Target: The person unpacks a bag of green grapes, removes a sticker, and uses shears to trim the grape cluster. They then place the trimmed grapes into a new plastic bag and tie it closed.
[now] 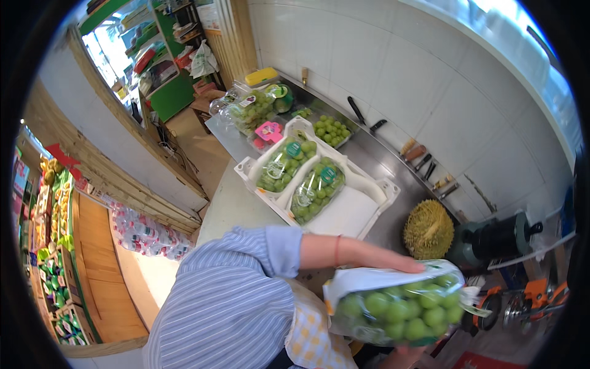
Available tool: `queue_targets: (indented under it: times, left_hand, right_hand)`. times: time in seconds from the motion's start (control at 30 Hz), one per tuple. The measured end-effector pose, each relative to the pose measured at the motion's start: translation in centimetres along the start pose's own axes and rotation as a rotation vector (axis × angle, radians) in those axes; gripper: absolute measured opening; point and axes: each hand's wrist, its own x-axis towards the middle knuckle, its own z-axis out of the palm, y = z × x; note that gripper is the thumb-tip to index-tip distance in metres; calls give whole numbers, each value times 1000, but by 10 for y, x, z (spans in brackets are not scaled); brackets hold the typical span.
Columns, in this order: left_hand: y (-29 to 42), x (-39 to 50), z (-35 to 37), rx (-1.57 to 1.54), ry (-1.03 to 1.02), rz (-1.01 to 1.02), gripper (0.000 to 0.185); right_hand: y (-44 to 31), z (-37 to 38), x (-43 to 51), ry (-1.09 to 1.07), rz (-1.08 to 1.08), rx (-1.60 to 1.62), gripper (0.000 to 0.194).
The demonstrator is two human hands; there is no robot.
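My left hand (401, 264), with a red string on its wrist, lies along the top of a clear and white bag of green grapes (410, 309). My right hand (408, 355) supports the bag's lower side; most of it is hidden at the bottom edge. The bag is held beside the counter, in front of a yellow-checked apron. On the counter a white foam crate (387, 193) has two more bagged bunches of green grapes, one (288, 166) at its far side and one (318, 191) in the middle. White sheet padding (345, 214) lies at its near side.
A durian (428, 229) stands on the steel counter (373, 150) near a dark green device (498, 240). Knives (356, 110) and wooden-handled tools line the tiled wall. Packed grapes (331, 130), a pink-labelled pack (267, 133) and a yellow-lidded box (262, 77) lie behind the crate.
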Motion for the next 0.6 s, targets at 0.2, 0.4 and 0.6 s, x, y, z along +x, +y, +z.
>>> queue_targets:
  times: [0.2,0.4,0.6]
  left_hand:
    - [-12,-133,-37,-758,228,152,67]
    - [60,-300,-93,-723,516,412,56]
    - [125,-393,-186,-490,879,459,58]
  right_hand:
    - [73,96,79,227,214,-87,53]
    - [185,186,202,-52,227,-423,80]
    - [324,219,324,37,225,-344,70]
